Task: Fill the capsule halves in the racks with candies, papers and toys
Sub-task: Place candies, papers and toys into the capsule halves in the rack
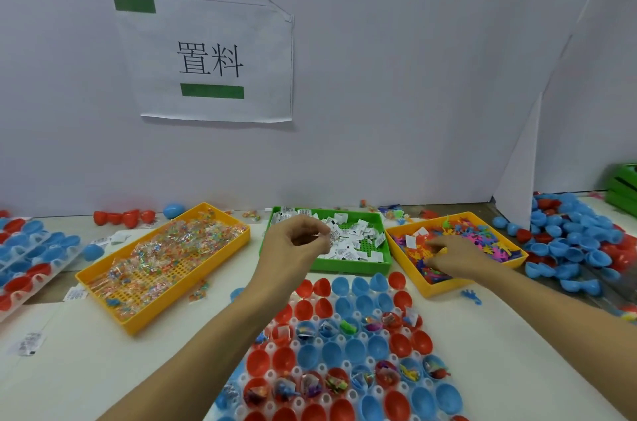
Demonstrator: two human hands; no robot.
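Two hands over the supply trays.
My left hand [297, 238] pinches a paper slip [333, 237]; my right hand [454, 257] digs curled fingers into toys [482, 236].

Rack [348, 344] bottom centre: red and blue halves, some filled. Candies [165, 253] centre-left, papers [351, 238] centre, toys [482, 241], possibly figures, centre-right.

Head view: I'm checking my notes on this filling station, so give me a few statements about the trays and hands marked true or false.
1. The left hand is over the green tray of papers. True.
2. The right hand is in the candy tray. False: it reaches into the toy tray.
3. Every capsule half in the rack is filled. False: many are empty.
4. The candy tray lies left of the green tray. True.
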